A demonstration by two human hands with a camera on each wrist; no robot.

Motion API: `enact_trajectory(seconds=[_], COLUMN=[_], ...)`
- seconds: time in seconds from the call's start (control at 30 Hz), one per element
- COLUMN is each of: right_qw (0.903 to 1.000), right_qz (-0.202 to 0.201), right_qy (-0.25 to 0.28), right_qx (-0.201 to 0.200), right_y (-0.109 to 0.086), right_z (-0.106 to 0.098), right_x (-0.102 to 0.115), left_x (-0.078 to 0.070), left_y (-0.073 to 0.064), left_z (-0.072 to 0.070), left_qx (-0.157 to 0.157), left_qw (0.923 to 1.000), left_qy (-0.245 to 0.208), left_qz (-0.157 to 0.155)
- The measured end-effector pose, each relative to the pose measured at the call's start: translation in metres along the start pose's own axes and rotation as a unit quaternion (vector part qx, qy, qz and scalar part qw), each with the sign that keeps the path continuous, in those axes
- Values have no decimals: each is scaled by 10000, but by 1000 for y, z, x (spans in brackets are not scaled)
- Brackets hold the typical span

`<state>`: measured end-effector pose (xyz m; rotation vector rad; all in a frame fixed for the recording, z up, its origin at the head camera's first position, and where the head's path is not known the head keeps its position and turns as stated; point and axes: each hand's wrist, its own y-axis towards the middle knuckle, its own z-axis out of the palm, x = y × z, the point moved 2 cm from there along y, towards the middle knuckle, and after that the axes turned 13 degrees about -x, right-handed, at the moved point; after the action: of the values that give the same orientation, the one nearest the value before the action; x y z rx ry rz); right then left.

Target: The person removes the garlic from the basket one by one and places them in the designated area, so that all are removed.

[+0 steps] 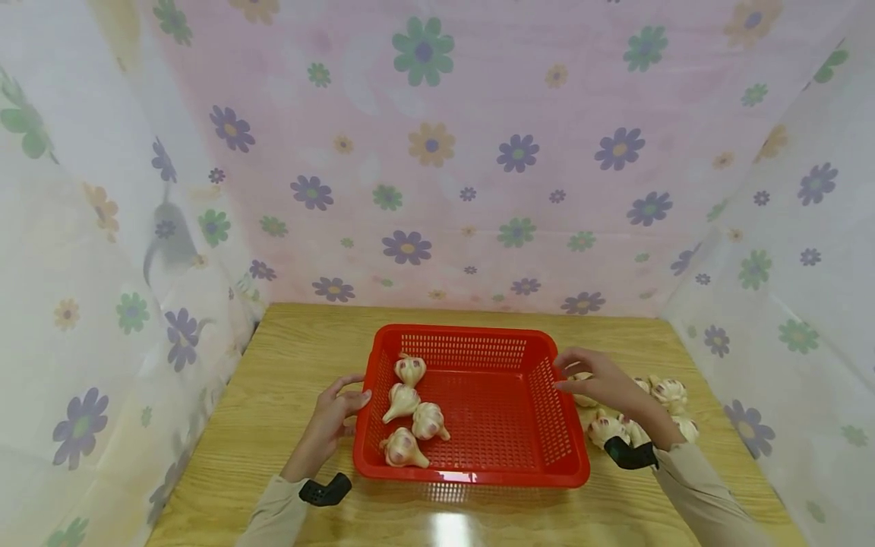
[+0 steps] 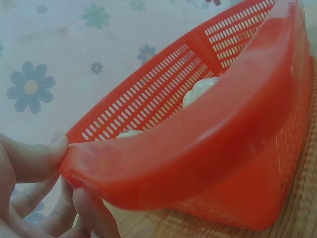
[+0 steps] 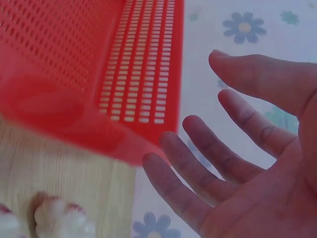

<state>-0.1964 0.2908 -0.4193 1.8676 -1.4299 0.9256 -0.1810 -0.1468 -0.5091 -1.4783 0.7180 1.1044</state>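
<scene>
A red plastic basket with slotted walls stands on the wooden table, and several garlic bulbs lie along its left side. At its left rim, my left hand pinches the edge between thumb and fingers; the left wrist view shows the thumb on top of the rim and fingers beneath. Close to the right rim is my right hand, holding nothing. In the right wrist view its fingers are spread and loosely bent beside the basket wall; whether they touch it, I cannot tell.
More garlic bulbs lie in a pile on the table right of the basket, partly hidden under my right forearm. Flower-patterned cloth walls in the back and both sides of the table.
</scene>
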Motion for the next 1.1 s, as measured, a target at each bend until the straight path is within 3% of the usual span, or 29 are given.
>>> enact_trajectory(seconds=[0.2, 0.43, 0.8, 1.1], right_qw=[9994, 9989, 9957, 9937], right_qz=[-244, -357, 90, 426], right_qy=[-221, 21, 732, 809], right_qx=[62, 295, 564, 652], right_y=[14, 26, 45, 57], right_z=[19, 39, 67, 88], right_x=[9, 19, 26, 32], left_x=[1, 0, 1, 0], left_y=[0, -1, 0, 0], left_z=[1, 1, 1, 1], left_qx=[5, -18, -38, -23], left_qw=[10000, 10000, 10000, 10000], left_qy=[-38, -36, -5, -38], left_qz=[7, -44, -19, -34])
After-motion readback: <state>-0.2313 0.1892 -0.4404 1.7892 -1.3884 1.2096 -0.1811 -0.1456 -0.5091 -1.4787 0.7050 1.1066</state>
